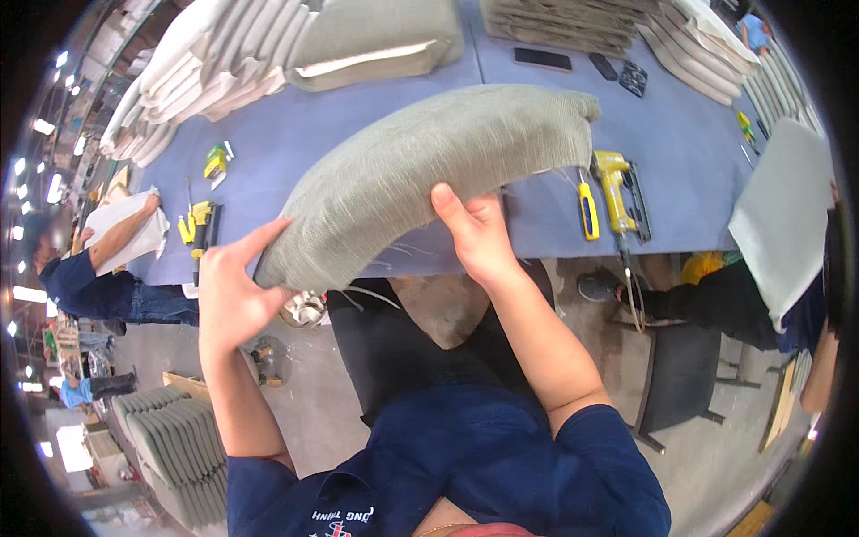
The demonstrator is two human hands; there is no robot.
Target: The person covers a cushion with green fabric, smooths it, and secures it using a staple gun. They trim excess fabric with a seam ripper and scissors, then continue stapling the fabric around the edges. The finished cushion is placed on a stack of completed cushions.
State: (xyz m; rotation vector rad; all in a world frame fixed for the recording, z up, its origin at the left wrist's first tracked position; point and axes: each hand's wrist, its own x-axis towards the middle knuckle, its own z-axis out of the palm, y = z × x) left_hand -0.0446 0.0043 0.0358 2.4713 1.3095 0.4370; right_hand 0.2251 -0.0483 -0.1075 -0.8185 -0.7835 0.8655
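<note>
A curved cushion (429,157) wrapped in grey-green woven fabric is raised over the near edge of the table, tilted with its right end farther away. Loose threads hang from its lower edge. My left hand (237,282) grips its near left end, the thumb by the lower corner and the fingers along the side. My right hand (479,233) clasps the lower edge near the middle, thumb on the fabric and the other fingers partly hidden beneath. To the right of the cushion lie a yellow-handled screwdriver (587,212) and a yellow staple gun (616,192) with a hose.
Stacked pale fabric-covered panels (224,54), a folded grey cover (376,45) and a phone (542,59) occupy the far side of the blue table (358,116). Another staple gun (204,228) lies left. Co-workers stand at both sides, one holding a grey panel (783,215). A black chair part (680,376) stands below right.
</note>
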